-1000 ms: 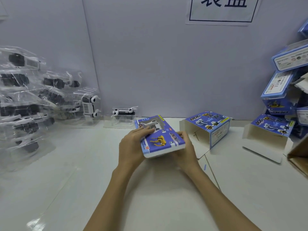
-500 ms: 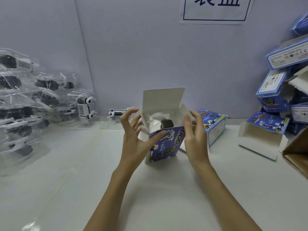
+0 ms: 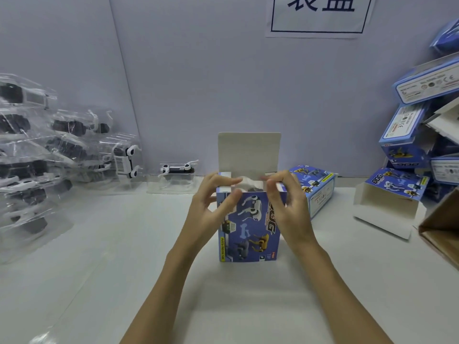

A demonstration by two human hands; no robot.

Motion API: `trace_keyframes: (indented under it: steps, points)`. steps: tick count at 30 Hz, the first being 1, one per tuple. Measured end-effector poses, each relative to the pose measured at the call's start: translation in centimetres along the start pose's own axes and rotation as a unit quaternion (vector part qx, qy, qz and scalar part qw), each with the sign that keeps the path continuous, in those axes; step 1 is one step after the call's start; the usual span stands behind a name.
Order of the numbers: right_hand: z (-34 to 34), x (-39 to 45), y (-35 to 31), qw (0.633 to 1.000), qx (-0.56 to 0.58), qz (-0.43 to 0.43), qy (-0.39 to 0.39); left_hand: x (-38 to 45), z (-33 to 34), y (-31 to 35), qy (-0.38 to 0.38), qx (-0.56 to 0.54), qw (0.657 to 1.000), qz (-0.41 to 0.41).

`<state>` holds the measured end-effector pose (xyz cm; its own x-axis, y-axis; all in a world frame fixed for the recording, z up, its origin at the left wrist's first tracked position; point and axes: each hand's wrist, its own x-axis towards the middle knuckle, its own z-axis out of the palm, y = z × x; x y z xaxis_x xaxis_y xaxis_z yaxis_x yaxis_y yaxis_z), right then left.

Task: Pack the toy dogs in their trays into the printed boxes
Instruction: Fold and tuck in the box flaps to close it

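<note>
Upright, glossy printed box [image 3: 249,227], matte cardboard flap [image 3: 249,151] raised.

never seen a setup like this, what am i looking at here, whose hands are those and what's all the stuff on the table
There is no machine here: these are a person's two bare hands, filmed by a wide-angle camera worn on the head, looking forward and down. So there is only this one view.

In the middle a blue printed box stands upright on the white table, its top lid flap raised. Something dark shows inside, probably a toy dog in its tray. The left hand and right hand are at the box's top corners, fingers on the small side flaps; the exact grip is blurred.

At left lies a pile of clear trays with black and white toy dogs, and one more tray stands alone by the wall. At right are more boxes, some open, some stacked.
</note>
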<state>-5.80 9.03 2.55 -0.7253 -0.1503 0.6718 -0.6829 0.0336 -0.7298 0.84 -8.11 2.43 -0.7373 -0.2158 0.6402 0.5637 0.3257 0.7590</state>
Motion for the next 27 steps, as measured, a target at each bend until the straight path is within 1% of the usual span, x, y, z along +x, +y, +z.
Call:
trace_keyframes:
  steps: [2,4,8,11,13,15,17,19,21,23,25,27]
  points:
    - [0.1,0.2,-0.3,0.999,0.012,-0.009,0.029,0.3,0.6,0.3,0.021,0.037,0.999,0.025]
    - [0.5,0.3,-0.4,0.997,0.058,0.013,0.038,0.5,1.2,0.2,0.041,0.025,0.999,0.021]
    - [0.5,0.4,-0.9,0.985,0.140,0.080,0.059,0.4,1.2,0.3,0.049,-0.086,0.994,-0.033]
    - [0.0,0.8,-1.0,0.977,0.197,0.075,0.036,0.6,1.5,0.6,0.054,-0.152,0.986,-0.041]
    - [-0.1,0.6,-1.2,0.981,0.181,0.067,0.015,0.7,1.5,0.7,0.048,-0.194,0.980,-0.023]
    - [-0.3,0.3,-1.2,0.985,0.157,0.071,-0.016,0.7,1.2,0.5,0.038,-0.163,0.986,0.001]
    - [-0.5,0.0,-0.8,0.982,0.162,0.086,-0.043,0.7,0.7,0.3,0.014,-0.114,0.993,0.000]
    - [-0.3,-0.1,-0.5,0.981,0.167,0.090,-0.040,0.6,0.2,-0.1,-0.014,-0.061,0.998,0.012]
    - [0.0,-0.1,0.0,0.987,0.141,0.075,-0.029,0.3,0.0,-0.6,-0.043,-0.021,0.999,0.026]
    - [0.2,-0.2,0.1,0.989,0.131,0.060,-0.025,0.1,0.2,-0.7,-0.046,-0.025,0.999,0.009]
    - [0.2,-0.2,0.0,0.988,0.135,0.064,-0.031,0.2,0.6,-0.8,-0.028,-0.057,0.997,-0.037]
    - [-0.2,-0.1,-0.2,0.988,0.133,0.071,-0.044,0.4,0.6,-1.1,-0.015,-0.044,0.998,-0.038]
